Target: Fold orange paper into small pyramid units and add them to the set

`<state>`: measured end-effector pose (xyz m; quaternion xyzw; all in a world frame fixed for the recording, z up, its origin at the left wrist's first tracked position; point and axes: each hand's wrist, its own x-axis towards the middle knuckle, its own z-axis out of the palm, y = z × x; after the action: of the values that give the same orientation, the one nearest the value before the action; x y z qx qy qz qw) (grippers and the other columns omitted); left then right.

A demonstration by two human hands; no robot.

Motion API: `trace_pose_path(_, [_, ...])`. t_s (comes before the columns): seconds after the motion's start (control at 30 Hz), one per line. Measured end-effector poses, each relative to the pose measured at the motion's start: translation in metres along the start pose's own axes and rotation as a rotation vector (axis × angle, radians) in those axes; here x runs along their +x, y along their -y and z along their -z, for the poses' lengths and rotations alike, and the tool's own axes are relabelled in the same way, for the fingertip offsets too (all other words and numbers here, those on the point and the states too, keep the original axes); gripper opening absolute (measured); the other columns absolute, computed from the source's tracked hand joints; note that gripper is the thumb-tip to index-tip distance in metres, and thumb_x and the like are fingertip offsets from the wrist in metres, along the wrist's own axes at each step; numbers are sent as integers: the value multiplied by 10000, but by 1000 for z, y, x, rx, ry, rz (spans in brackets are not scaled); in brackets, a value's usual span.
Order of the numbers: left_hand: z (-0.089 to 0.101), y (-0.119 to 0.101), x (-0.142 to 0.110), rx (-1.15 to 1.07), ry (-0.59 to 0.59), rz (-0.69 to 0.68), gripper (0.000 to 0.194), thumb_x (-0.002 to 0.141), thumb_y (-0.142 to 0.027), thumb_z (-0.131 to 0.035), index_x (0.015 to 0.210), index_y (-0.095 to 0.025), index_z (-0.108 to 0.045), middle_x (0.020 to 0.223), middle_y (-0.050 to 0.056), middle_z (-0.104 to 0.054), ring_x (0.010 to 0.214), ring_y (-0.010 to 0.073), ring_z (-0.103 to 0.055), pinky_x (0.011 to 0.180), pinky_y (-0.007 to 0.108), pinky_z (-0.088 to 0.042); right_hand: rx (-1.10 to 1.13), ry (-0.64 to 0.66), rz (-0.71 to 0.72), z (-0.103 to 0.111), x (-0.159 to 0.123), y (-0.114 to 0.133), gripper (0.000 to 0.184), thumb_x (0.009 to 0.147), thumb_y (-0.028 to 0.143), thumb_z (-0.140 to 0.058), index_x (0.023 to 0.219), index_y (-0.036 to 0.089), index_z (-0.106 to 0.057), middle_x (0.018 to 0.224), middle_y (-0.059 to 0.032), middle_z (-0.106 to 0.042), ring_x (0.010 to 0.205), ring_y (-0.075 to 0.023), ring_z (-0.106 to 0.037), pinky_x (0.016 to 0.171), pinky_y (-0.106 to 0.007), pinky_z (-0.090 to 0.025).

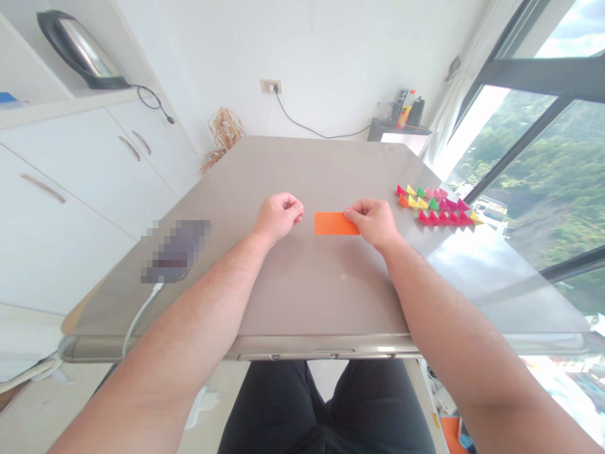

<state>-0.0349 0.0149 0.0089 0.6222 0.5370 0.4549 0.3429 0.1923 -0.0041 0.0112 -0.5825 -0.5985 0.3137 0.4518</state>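
An orange paper rectangle (pixel 333 223) lies flat on the grey table (pixel 307 296) in front of me. My right hand (pixel 374 221) pinches its right edge with curled fingers. My left hand (pixel 278 215) rests just left of the paper, a small gap apart, its fingers curled into a loose fist with nothing visible inside. To the right of my right hand sit several small folded paper pieces (pixel 437 206) in red, pink, yellow, green and orange, lined up in rows.
A blurred dark object (pixel 176 250) with a white cable (pixel 139 315) lies at the table's left. White cabinets (pixel 70 189) stand left with a kettle (pixel 80 50) on top. A large window (pixel 543 157) is on the right, bottles (pixel 407 108) on a stand behind.
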Motion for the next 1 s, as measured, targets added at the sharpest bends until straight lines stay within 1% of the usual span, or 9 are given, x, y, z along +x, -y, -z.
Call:
trace_pose_path(0.07, [-6, -3, -3, -45, 65, -73, 170, 804, -352, -675, 843, -187, -676, 866, 52, -739, 771, 171, -674, 701, 304, -531, -4, 41, 11, -2, -1, 1, 152, 708, 334, -680, 696, 183, -686, 642, 6, -610, 592, -131, -497, 547, -280, -386])
trace_pose_path(0.13, [-13, -5, -6, 44, 130, -151, 198, 795, -366, -700, 896, -196, -712, 909, 49, -751, 832, 177, -677, 748, 308, -528, -18, 80, 37, -6, -3, 2, 162, 721, 341, -673, 699, 182, -692, 641, 7, -612, 595, -131, -501, 550, -279, -383])
trace_pose_path(0.27, [-22, -8, -11, 249, 164, -168, 115, 806, -293, -647, 763, -198, -698, 773, 25, -717, 718, 159, -629, 688, 306, -489, -48, 140, 80, -14, -6, 4, 172, 734, 348, -668, 726, 182, -713, 657, 6, -634, 606, -129, -509, 564, -274, -375])
trace_pose_path(0.43, [-20, -7, -11, 288, 160, -182, 129, 824, -298, -628, 777, -198, -695, 758, 19, -702, 690, 151, -601, 664, 295, -472, -49, 189, 117, -18, -8, 5, 194, 739, 383, -696, 737, 191, -722, 696, 8, -657, 633, -128, -519, 581, -272, -383])
trace_pose_path(0.53, [-18, -7, -10, 296, 138, -158, 119, 822, -293, -634, 781, -198, -693, 765, 23, -701, 690, 152, -599, 665, 294, -473, -35, 177, 69, -18, -5, 3, 227, 740, 403, -704, 666, 190, -677, 597, 21, -582, 577, -123, -483, 545, -275, -359])
trace_pose_path(0.63, [-14, -7, -8, 275, 112, -83, 110, 813, -299, -649, 787, -201, -691, 761, 22, -697, 661, 147, -589, 644, 291, -469, 81, 155, 4, -14, 1, -3, 207, 718, 386, -726, 674, 189, -678, 604, 16, -601, 580, -126, -503, 564, -279, -395])
trace_pose_path(0.83, [-5, -2, -4, 100, 57, 42, 116, 766, -312, -685, 766, -197, -676, 774, 25, -689, 646, 145, -586, 596, 278, -446, 300, -64, -58, 1, 6, -6, 151, 699, 328, -735, 682, 187, -684, 688, -12, -674, 625, -123, -562, 612, -271, -467])
trace_pose_path(0.93, [-8, -1, -6, -13, 101, 31, 167, 761, -353, -703, 785, -189, -682, 777, 25, -693, 696, 156, -612, 656, 290, -477, 326, 89, -40, -1, 2, -3, 276, 724, 398, -751, 906, 192, -772, 890, -51, -750, 771, -164, -654, 662, -283, -517])
trace_pose_path(1.0, [-13, -2, -9, -41, 149, 20, 196, 761, -379, -713, 799, -188, -687, 779, 23, -700, 710, 158, -620, 684, 296, -483, 281, 186, -25, -7, 0, -2, 342, 723, 400, -762, 997, 197, -786, 907, -47, -760, 796, -172, -665, 678, -285, -526])
